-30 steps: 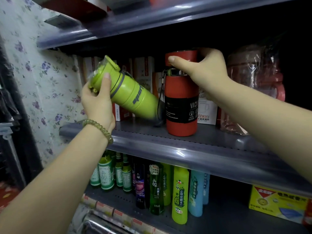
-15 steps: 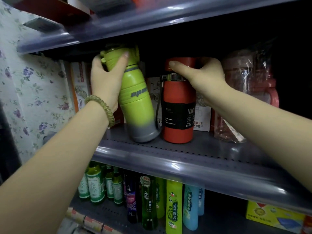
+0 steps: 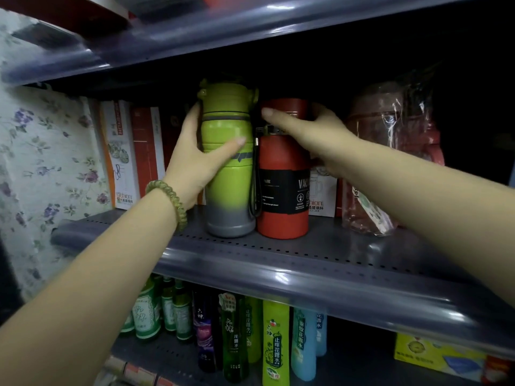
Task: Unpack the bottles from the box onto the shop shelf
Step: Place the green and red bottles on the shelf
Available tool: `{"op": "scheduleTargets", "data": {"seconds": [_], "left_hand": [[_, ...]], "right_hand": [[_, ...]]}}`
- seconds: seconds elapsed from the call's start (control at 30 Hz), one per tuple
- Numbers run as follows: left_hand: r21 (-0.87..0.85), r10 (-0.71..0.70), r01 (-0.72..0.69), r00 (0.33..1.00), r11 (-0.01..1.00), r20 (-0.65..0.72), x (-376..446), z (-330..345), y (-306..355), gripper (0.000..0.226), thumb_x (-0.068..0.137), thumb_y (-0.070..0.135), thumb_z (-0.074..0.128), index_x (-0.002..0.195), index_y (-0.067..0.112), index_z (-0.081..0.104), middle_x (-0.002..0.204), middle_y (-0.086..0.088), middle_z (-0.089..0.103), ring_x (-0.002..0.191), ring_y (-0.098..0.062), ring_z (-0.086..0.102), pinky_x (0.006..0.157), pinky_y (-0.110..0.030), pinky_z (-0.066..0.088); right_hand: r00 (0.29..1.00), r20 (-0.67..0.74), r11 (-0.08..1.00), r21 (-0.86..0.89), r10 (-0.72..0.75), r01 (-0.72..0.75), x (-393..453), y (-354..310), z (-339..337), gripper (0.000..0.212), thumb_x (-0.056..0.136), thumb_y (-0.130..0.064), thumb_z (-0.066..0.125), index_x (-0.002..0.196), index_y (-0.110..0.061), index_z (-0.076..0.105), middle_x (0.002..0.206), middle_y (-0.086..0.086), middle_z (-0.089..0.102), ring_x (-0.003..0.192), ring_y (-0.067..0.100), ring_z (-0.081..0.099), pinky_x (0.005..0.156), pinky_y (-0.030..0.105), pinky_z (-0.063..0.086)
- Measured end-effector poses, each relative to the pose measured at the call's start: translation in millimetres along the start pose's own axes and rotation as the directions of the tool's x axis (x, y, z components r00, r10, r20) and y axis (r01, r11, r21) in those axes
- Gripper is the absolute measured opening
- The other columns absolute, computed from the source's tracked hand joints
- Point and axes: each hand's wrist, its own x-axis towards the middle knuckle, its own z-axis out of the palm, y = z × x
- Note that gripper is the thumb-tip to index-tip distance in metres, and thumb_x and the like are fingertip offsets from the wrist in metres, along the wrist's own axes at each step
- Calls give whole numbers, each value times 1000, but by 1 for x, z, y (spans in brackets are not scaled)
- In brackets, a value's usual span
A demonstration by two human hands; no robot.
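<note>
Head view: green bottle (image 3: 228,162) upright on shelf (image 3: 278,271) set back from front lip, touching red bottle (image 3: 282,174), bare shelf left; left hand (image 3: 195,160) wrapped round green, right hand (image 3: 315,135) gripping red's cap.

Green bottle (image 3: 228,162): a second ago I had it tipped far over, base toward the red bottle (image 3: 282,188); now it stands upright on the shelf (image 3: 278,246), touching the red one's left side.
Left hand (image 3: 195,162): my grip has slid from the cap down to the bottle's middle.
View: I've come in closer.
</note>
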Motion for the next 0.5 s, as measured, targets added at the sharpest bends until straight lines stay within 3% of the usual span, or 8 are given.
{"op": "scheduleTargets", "data": {"seconds": [0.1, 0.2, 0.33, 0.5], "left_hand": [[75, -90, 86, 995, 993, 50, -17, -8, -8, 102, 57, 46, 88, 142, 39, 31, 133, 3, 53, 118, -13, 58, 90, -31, 55], [8, -86, 86, 996, 996, 12, -28, -9, -6, 93, 58, 39, 82, 140, 29, 39, 120, 5, 61, 105, -7, 65, 74, -16, 55], [4, -59, 59, 998, 998, 35, -29, -13, 2, 88, 59, 36, 82, 138, 29, 44, 119, 6, 64, 104, -6, 66, 79, -19, 55], [-46, -71, 72, 997, 996, 21, -29, -14, 4, 75, 62, 29, 80, 133, 25, 53, 111, 9, 69, 102, -6, 68, 82, -24, 56]], "right_hand": [[996, 93, 990, -139, 10, 3, -10, 4, -6, 47, 64, -32, 86, 104, -25, 62, 105, -1, 70, 91, 12, 68, 82, 29, 56], [999, 41, 981, -194, -20, 28, -19, 2, -11, 55, 59, -40, 87, 108, -23, 65, 104, -3, 70, 93, 12, 68, 78, 28, 55], [998, -15, 959, -276, -66, 60, -28, -5, -13, 62, 56, -52, 85, 109, -26, 65, 104, -7, 68, 94, 9, 65, 81, 27, 54], [999, -21, 965, -262, -41, 34, -35, -10, -14, 63, 54, -52, 85, 108, -27, 66, 103, -8, 69, 93, 10, 66, 83, 32, 57]]}}
